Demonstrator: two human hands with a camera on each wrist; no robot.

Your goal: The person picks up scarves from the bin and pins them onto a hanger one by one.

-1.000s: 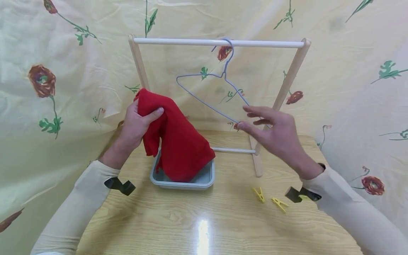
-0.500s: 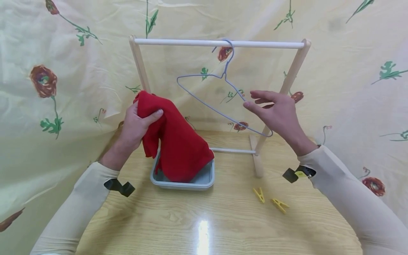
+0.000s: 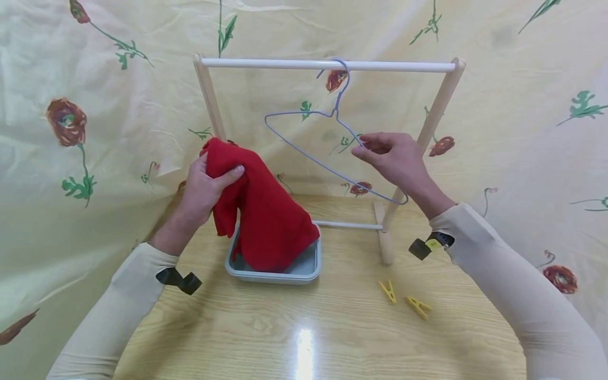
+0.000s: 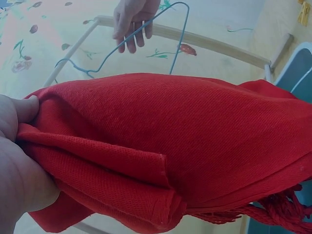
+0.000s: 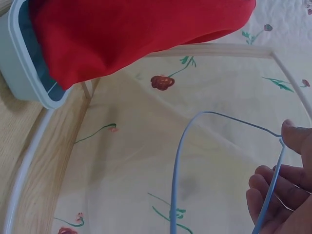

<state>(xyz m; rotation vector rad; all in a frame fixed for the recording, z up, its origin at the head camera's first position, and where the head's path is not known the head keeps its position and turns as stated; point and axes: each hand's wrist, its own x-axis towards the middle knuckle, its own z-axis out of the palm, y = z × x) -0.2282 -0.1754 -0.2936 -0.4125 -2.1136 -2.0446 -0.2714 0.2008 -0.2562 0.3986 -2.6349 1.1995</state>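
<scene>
My left hand (image 3: 201, 184) grips one end of a red scarf (image 3: 273, 211), thumb on top of the folded cloth. The scarf slopes down into a grey-blue plastic tub (image 3: 273, 277), and its knotted fringe (image 4: 280, 209) shows in the left wrist view. A blue wire hanger (image 3: 309, 155) hangs by its hook from the rack's white rail (image 3: 266, 63), tilted lower on the right. My right hand (image 3: 394, 153) is at the hanger's right shoulder. In the right wrist view the wire runs between the thumb (image 5: 295, 139) and the loosely bent fingers, which stand apart.
The small rack has wooden side posts (image 3: 439, 111) and a lower white bar (image 3: 349, 225). Two yellow clothespins (image 3: 388, 291) lie on the wooden table (image 3: 247, 332), right of the tub. Flower-patterned cloth (image 3: 119, 105) hangs behind and beside the table.
My right hand has moved from the hanger's lower right corner up to its right shoulder, then left towards the wire. My left hand and the scarf have hardly moved.
</scene>
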